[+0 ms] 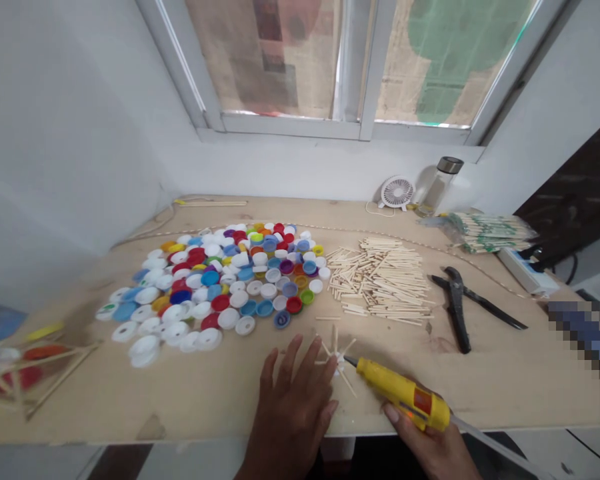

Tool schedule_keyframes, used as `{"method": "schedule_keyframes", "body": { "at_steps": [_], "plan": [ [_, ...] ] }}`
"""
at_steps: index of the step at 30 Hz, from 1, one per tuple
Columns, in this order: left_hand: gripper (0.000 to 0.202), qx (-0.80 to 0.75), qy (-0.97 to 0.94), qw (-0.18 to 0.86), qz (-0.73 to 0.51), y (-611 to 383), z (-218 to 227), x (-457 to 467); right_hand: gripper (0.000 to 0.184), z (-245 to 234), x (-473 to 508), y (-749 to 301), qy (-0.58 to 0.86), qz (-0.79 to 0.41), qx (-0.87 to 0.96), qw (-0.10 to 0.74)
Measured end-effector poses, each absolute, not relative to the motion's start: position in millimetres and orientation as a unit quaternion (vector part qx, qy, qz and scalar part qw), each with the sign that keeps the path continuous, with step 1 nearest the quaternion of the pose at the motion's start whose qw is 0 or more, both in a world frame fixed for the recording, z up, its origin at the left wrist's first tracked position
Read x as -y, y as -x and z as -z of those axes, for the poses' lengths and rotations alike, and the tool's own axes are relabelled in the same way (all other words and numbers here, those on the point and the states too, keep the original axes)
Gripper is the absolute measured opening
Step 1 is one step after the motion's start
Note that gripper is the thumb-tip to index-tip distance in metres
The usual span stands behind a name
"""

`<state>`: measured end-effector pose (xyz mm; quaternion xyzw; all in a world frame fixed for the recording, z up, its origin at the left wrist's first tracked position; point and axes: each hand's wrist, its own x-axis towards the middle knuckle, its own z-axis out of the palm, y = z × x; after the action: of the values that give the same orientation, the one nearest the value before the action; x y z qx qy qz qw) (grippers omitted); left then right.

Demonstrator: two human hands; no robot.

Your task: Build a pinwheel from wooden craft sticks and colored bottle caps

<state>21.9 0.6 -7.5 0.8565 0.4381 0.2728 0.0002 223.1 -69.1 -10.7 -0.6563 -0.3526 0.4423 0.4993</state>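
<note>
At the stick star (pixel 341 365), your left hand (pixel 296 399) is resting spread; your right hand (pixel 425 435) is gripping the leftward-pointing glue gun (pixel 395 385).

A yellow glue gun (pixel 397 388) points leftward at a white hub (pixel 339 362) with radiating wooden sticks (pixel 349 385).

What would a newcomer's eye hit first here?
Probably the heap of multicoloured caps, left of centre on the table. Then the bright yellow glue gun in the grip of the right hand, its nozzle at a small spoked stick piece beside the left hand. Right of the caps lies a pile of pale sticks.
</note>
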Motion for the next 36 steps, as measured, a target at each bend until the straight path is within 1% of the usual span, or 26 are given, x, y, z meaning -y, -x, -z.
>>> {"method": "schedule_keyframes", "body": {
  "at_steps": [6,10,13,17,20,26,29,33,36],
  "plan": [
    [0.034,-0.441,-0.835,0.008,-0.328,-25,10,-1,0.045,-1,65,-222,0.643,-0.438,0.369,0.508],
    [0.02,-0.442,-0.808,-0.005,-0.39,-22,10,2,0.041,-7,64,-225,0.66,-0.41,0.359,0.517],
    [0.012,-0.454,-0.793,0.006,-0.405,-18,10,5,0.04,-10,64,-227,0.664,-0.4,0.336,0.534],
    [0.016,-0.457,-0.8,0.005,-0.388,-14,9,1,0.04,-12,63,-228,0.66,-0.389,0.321,0.556],
    [0.019,-0.449,-0.812,-0.003,-0.374,-14,9,-10,0.037,-14,62,-231,0.661,-0.386,0.3,0.569],
    [0.026,-0.383,-0.851,0.058,-0.355,-16,2,-41,0.039,-17,63,-243,0.696,-0.361,0.304,0.541],
    [0.026,-0.384,-0.865,0.067,-0.318,-18,-5,-56,0.04,-16,62,-245,0.695,-0.359,0.306,0.543],
    [0.025,-0.448,-0.872,0.086,-0.176,-24,-16,-76,0.037,-15,59,-242,0.675,-0.368,0.309,0.561],
    [0.024,-0.444,-0.885,0.094,-0.11,-32,-22,-91,0.037,-14,59,-241,0.676,-0.367,0.32,0.553]
  ]
}}
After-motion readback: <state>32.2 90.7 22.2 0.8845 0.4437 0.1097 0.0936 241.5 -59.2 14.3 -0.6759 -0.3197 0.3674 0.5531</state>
